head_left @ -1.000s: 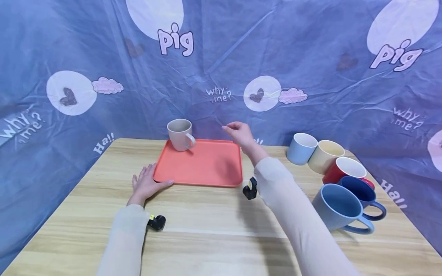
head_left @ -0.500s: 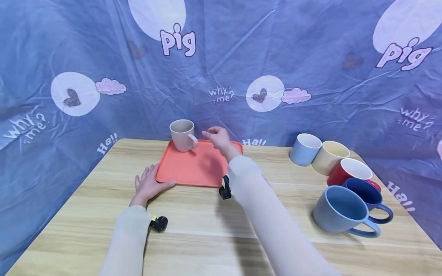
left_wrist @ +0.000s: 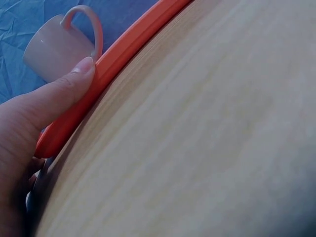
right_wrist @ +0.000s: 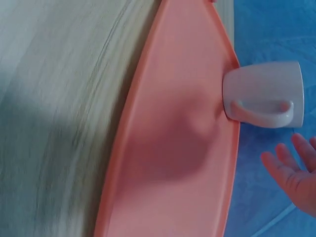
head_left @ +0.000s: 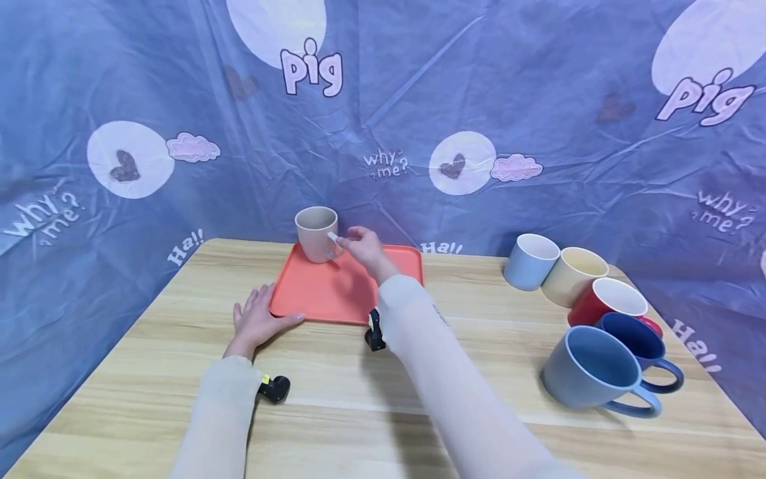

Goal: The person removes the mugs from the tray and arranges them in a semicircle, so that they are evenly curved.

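A light grey mug [head_left: 312, 234] stands upright on the back left corner of an orange-red tray [head_left: 317, 293], its handle turned towards the right. My right hand [head_left: 362, 249] hovers over the tray beside that handle. In the right wrist view the fingers of the right hand [right_wrist: 296, 177] are parted and a small gap separates them from the mug [right_wrist: 261, 81]. My left hand [head_left: 257, 322] rests at the tray's front left corner, fingers spread, thumb along the front rim. The left wrist view shows its thumb against the tray's rim [left_wrist: 133, 42].
On the right of the wooden table [head_left: 335, 412] stand several mugs: light blue [head_left: 526, 266], cream [head_left: 565, 283], red [head_left: 589, 303], navy [head_left: 643, 349] and a larger grey-blue one [head_left: 568, 379]. A blue printed cloth [head_left: 395, 100] hangs right behind the table.
My right hand has moved left across the tray, up to the grey mug's handle. The left hand stays at the tray corner, and the mugs keep their places.
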The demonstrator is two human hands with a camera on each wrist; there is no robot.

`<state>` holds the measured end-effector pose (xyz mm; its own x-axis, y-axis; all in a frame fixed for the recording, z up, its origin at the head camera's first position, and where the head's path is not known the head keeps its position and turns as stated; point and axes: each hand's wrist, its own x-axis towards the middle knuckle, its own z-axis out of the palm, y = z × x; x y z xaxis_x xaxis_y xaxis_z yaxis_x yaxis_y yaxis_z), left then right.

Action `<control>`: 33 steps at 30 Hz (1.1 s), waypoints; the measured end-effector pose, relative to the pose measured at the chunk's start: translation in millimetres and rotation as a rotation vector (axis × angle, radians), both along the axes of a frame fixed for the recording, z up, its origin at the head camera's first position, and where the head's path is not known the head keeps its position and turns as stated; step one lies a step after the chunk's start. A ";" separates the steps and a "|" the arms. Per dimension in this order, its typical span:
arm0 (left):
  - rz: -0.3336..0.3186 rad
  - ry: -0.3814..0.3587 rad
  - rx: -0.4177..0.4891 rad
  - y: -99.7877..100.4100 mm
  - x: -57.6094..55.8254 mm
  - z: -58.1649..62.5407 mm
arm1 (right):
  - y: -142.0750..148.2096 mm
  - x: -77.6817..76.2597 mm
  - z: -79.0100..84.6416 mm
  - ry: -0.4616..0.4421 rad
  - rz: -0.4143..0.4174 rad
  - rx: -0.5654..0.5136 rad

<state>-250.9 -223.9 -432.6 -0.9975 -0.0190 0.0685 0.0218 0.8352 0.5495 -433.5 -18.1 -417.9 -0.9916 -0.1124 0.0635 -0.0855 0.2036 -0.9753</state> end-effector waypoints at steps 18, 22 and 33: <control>0.005 -0.012 0.011 5.2 -2.0 1.6 | -17.6 -0.5 -17.6 -0.207 0.007 -0.215; 0.006 -0.012 0.001 4.9 -1.9 1.2 | -19.6 -0.2 -20.0 -0.218 0.050 -0.256; 0.007 -0.006 -0.012 1.6 1.0 1.8 | -15.0 99.7 66.6 -0.348 0.100 -0.224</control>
<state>-249.9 -222.2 -430.8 -0.9977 -0.0251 0.0632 0.0130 0.8421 0.5392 -333.8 -33.1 -351.3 -0.9432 -0.2310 -0.2388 0.2476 -0.0095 -0.9688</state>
